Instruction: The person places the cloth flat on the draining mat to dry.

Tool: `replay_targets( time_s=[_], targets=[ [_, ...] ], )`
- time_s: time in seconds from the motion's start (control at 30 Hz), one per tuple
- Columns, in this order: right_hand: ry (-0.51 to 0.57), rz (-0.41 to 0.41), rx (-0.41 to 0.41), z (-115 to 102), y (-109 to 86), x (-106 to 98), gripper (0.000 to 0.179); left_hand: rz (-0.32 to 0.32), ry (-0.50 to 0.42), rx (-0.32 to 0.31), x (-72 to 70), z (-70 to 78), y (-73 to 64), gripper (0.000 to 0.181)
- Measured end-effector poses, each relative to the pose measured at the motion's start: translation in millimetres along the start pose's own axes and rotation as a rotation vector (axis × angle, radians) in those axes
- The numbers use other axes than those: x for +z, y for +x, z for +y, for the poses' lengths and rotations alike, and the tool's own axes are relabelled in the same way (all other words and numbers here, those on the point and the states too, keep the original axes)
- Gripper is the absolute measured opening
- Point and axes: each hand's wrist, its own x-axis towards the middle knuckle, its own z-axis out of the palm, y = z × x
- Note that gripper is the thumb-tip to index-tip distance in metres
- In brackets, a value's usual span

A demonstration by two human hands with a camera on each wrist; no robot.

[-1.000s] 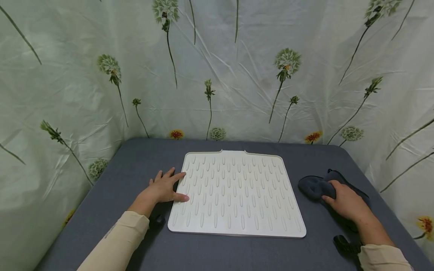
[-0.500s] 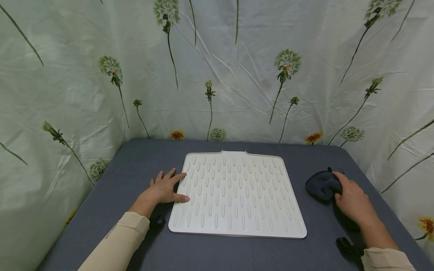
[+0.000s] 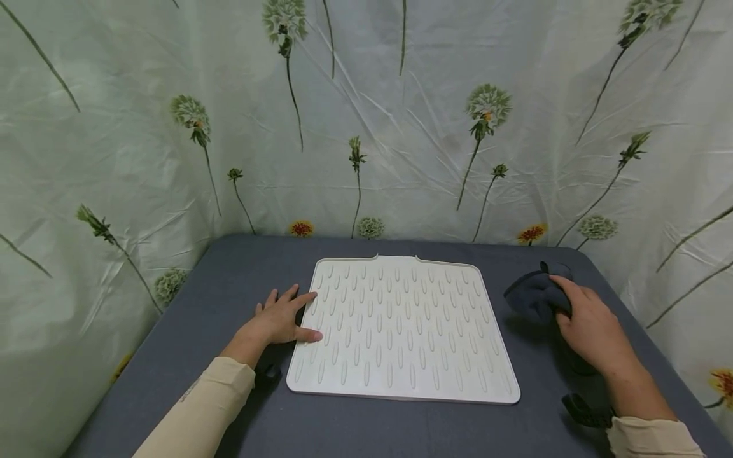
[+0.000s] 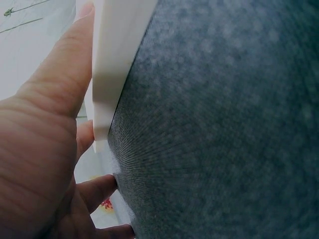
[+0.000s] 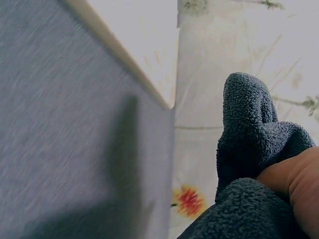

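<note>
Because the white board (image 3: 403, 331) lies flat and loose to the eye, with no clamp visible at its rim, the left hand (image 3: 277, 321) appears to serve as its stop. Its fingers are spread wide: thumb and index finger touch the board's left edge, while other fingertips meet the worktop (image 3: 446, 432), as the left wrist view confirms. Such a stance would brace the board against sliding without covering much of its face.

The board sits about midway between the worktop's left and right edges, its tabbed side toward the far edge. Rows of slim oval ridges cover its upper surface.

Toward the worktop's far right corner, beyond the board's right edge, the right hand (image 3: 590, 321) grips a dark cloth (image 3: 535, 294), fingers closed on its bunched folds. The shadow below suggests the cloth is held off the worktop. Bunching presumably makes the limp fabric easier to control, though part of it hangs loose. Cloth and board are apart.
</note>
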Motion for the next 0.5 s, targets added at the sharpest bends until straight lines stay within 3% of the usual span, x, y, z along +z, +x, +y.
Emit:
replay_targets(
  time_s=[0.23, 0.5],
  targets=[
    [0.011, -0.042, -0.036, -28.2, 3.4, -7.9, 0.073, -0.004, 0.008, -0.009, -0.9, 0.6, -0.1, 0.105],
    [0.02, -0.016, -0.165, -64.8, 7.4, -6.2, 0.07, 0.004, 0.005, -0.009, 0.3, 0.6, 0.2, 0.105]
  ],
)
